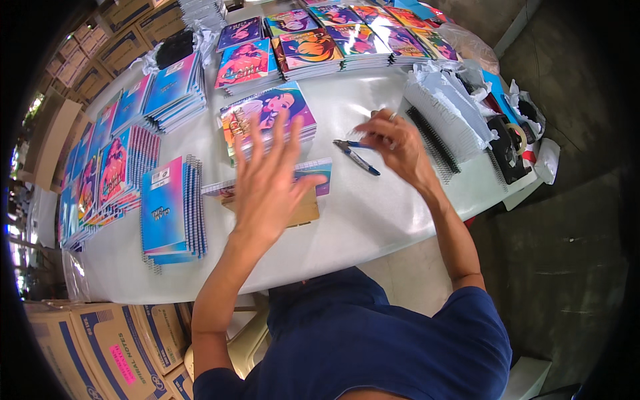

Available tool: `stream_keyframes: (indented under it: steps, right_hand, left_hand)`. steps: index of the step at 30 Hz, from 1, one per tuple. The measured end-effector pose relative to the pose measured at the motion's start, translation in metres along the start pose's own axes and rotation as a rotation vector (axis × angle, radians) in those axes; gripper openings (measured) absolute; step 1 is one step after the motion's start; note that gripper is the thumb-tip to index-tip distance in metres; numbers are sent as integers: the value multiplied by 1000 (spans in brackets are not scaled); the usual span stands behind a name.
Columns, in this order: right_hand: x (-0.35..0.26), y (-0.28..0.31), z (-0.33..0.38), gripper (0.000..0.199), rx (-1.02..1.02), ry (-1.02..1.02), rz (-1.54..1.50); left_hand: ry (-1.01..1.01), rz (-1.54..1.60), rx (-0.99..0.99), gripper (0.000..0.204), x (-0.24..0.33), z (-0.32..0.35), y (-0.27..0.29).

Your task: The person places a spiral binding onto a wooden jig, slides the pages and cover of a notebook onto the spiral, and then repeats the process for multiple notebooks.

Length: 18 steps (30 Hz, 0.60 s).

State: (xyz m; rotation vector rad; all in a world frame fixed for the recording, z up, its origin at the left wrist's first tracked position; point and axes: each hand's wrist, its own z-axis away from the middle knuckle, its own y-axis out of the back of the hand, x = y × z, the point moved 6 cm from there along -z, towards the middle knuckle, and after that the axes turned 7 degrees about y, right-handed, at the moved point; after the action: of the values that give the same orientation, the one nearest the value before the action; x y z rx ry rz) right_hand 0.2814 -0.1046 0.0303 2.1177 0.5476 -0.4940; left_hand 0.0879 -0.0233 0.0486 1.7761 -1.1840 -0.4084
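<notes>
My left hand (pixel 270 180) is open, its fingers spread and slightly blurred. It hovers over a thin notebook (pixel 323 175) standing on edge at a brown wooden block (pixel 305 211), and hides much of both. Just beyond lies a stack of spiral notebooks (pixel 293 107) with an illustrated cover. My right hand (pixel 399 148) is to the right, fingers curled and smeared by motion. Beside its fingertips, pliers (pixel 357 159) with dark blue handles lie spread on the table. One handle reaches to the fingers; whether they grip it I cannot tell.
Blue and pink notebook stacks (pixel 172 210) line the table's left side. Rows of illustrated notebooks (pixel 307 50) fill the far side. At right are paper-wrapped bundles (pixel 447 110), black spiral coils (pixel 433 143) and a tape dispenser (pixel 510 150). Cardboard boxes (pixel 100 340) stand at lower left.
</notes>
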Motion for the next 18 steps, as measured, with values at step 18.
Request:
stream_keyframes:
  steps: [18]
  right_hand:
    - [-38, -21, 2, 9, -248, 81, -118]
  left_hand:
    - [-69, 144, -177, 54, 11, -4, -35]
